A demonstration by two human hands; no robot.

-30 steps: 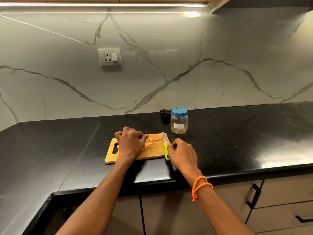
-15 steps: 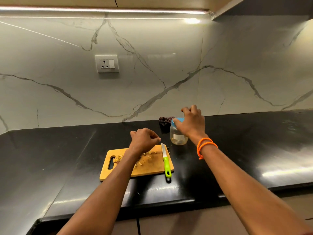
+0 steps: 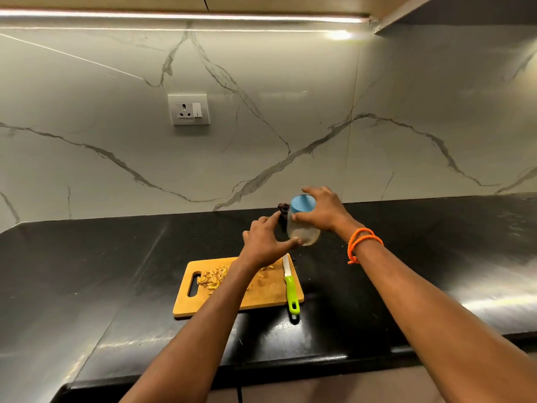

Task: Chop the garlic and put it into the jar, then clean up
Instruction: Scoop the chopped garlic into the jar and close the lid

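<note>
The right hand [image 3: 322, 212] holds the clear glass jar with the sky-blue lid [image 3: 302, 221] lifted above the black stone desk [image 3: 116, 257], its fingers curled around the upper part of the jar, the thumb on the near side. The jar is tilted, so that the lid faces toward the person and a little upward, and its long axis leans away toward the wall. The left hand [image 3: 267, 242] is just beside the jar on its left, fingers spread and relaxed, holding nothing; the thumb reaches under the bottom of the jar and seems to touch it.

The chopped pale-yellow garlic pieces [image 3: 213, 279] lie on the rectangular wooden cutting board [image 3: 270, 289], nearer to the person than the jar and to its left. The small knife with the lime-green handle [image 3: 290, 286] rests at the right edge of the board.

The lid is on the jar, so opening it is probably the next step. The left hand is the free one and the nearer to the lid.
</note>
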